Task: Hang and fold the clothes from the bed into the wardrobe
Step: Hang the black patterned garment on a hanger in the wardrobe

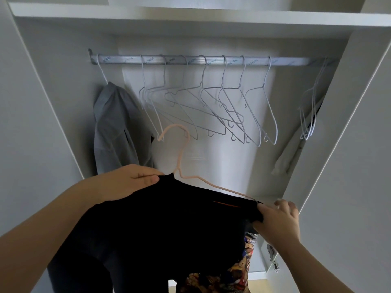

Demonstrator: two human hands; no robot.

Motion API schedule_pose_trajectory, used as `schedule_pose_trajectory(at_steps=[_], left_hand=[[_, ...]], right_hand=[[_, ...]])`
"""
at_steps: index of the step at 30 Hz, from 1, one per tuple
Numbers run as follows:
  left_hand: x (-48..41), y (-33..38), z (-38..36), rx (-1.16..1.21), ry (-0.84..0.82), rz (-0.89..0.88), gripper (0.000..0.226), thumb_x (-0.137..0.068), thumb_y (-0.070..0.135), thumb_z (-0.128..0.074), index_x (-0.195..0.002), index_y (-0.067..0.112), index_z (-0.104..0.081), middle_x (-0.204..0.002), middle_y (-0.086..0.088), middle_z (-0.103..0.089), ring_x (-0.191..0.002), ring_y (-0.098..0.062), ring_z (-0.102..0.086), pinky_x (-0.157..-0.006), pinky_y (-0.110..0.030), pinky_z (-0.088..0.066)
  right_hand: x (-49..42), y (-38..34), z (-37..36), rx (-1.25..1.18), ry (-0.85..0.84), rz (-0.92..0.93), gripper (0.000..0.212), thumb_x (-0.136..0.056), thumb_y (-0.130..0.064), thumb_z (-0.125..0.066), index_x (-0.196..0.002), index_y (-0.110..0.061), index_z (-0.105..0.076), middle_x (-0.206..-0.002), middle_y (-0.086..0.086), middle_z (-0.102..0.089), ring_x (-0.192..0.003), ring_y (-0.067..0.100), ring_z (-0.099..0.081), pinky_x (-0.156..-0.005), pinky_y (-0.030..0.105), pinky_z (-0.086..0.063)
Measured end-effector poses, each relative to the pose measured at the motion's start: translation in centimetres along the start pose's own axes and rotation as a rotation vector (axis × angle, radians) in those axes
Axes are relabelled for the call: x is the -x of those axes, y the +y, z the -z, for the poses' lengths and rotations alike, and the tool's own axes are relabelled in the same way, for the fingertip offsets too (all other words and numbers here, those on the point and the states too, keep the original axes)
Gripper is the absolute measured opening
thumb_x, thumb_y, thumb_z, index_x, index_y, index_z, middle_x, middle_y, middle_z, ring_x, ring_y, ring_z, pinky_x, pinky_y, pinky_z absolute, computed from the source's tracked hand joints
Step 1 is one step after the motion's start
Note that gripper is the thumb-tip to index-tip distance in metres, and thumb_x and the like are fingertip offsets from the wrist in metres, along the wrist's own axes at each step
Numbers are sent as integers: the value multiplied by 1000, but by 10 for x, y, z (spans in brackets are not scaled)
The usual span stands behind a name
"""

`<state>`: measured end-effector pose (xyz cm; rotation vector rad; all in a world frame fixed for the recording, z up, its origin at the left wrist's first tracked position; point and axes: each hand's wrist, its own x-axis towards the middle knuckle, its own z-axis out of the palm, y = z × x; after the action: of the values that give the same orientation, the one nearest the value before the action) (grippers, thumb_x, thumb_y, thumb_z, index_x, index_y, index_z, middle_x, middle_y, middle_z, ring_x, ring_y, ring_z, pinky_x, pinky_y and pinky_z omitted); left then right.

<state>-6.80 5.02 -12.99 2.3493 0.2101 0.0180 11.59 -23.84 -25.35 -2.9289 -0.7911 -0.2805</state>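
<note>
A black garment (160,220) sits on a pale pink hanger (179,157) in front of the open wardrobe. My left hand (127,182) grips the garment's neck at the base of the hanger hook. Over at the right shoulder edge, my right hand (277,220) pinches the black fabric where the hanger arm ends. The pink hook points up, below the silver rail (211,61) and apart from it. Under the black garment a patterned cloth (239,271) shows.
Several empty grey wire hangers (211,106) hang along the rail. A grey garment (118,127) hangs at the rail's left end. More hangers and a white item (289,149) are at the far right. A white shelf (190,15) spans above; the wardrobe door (349,166) stands open at right.
</note>
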Motion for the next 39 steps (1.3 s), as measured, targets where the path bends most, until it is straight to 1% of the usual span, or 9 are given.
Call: schedule_pose_trajectory(at_steps=[4, 8, 11, 15, 21, 25, 28, 32, 39], left_hand=[[-1, -5, -5, -284, -151, 7, 23, -95, 33, -45, -112, 40, -59, -100, 35, -56, -94, 27, -47, -82, 8, -29], [-5, -4, -9, -299, 13, -32, 27, -96, 29, -46, -119, 33, -59, -102, 34, -52, -97, 18, -50, -80, 9, -29], [-3, -3, -14, -295, 132, -8, 31, -96, 31, -44, -125, 30, -57, -107, 25, -55, -101, 8, -51, -82, 2, -34], [-4, 0, -24, -280, 268, -51, 29, -97, 28, -44, -121, 28, -60, -100, 19, -62, -96, 1, -59, -78, -1, -39], [-7, 5, -47, -155, 215, -133, 23, -96, 29, -45, -108, 34, -64, -92, 9, -70, -86, -3, -63, -81, -25, -47], [2, 10, -46, 72, 149, -198, 28, -96, 26, -46, -100, 47, -64, -97, 2, -70, -91, -17, -65, -83, -32, -49], [6, 18, -41, 170, 178, -247, 25, -93, 31, -46, -107, 42, -63, -97, 1, -71, -93, -20, -66, -83, -33, -50], [-2, 35, -48, 28, 216, -276, 20, -89, 34, -48, -103, 44, -57, -95, 14, -67, -89, -8, -63, -78, -25, -48], [-16, 41, -65, -351, 261, -282, 44, -82, 60, -29, -106, 37, -58, -87, 11, -67, -77, -6, -60, -66, -18, -41]], right_hand=[[-2, 0, 8, 66, 108, 154, 25, -52, -23, -80, -71, -21, -65, -79, -8, -68, -100, 34, -60, -95, 45, -25], [-2, -7, 15, 6, 232, 286, 40, -20, -10, -85, -50, -14, -60, -53, -3, -60, -61, 32, -64, -60, 41, -53], [-5, -14, 18, -149, 200, 412, 38, -25, 1, -81, -53, -9, -57, -58, 2, -59, -54, 29, -59, -49, 32, -48], [-4, -32, 21, -392, 82, 474, 16, -64, 3, -64, -80, 0, -61, -93, 11, -62, -88, 30, -55, -73, 25, -35], [6, -69, 38, -566, 216, 664, 16, -60, 1, -63, -75, -3, -60, -100, 15, -60, -86, 32, -62, -76, 23, -45], [6, -65, 44, -711, 342, 465, 43, -64, -4, -76, -101, -16, -59, -130, 13, -46, -105, 25, -53, -91, 29, -40], [-6, -55, 59, -631, 272, 139, 57, -70, -32, -78, -120, -18, -55, -119, 8, -57, -106, 22, -53, -91, 36, -41], [-9, -66, 65, -478, 81, 164, 25, -86, -48, -55, -86, -25, -46, -66, -11, -49, -69, 17, -56, -52, 28, -31], [-3, -61, 60, -623, 134, 15, 29, -83, -37, -59, -66, -28, -36, -53, -9, -46, -52, 4, -43, -46, 24, -26]])
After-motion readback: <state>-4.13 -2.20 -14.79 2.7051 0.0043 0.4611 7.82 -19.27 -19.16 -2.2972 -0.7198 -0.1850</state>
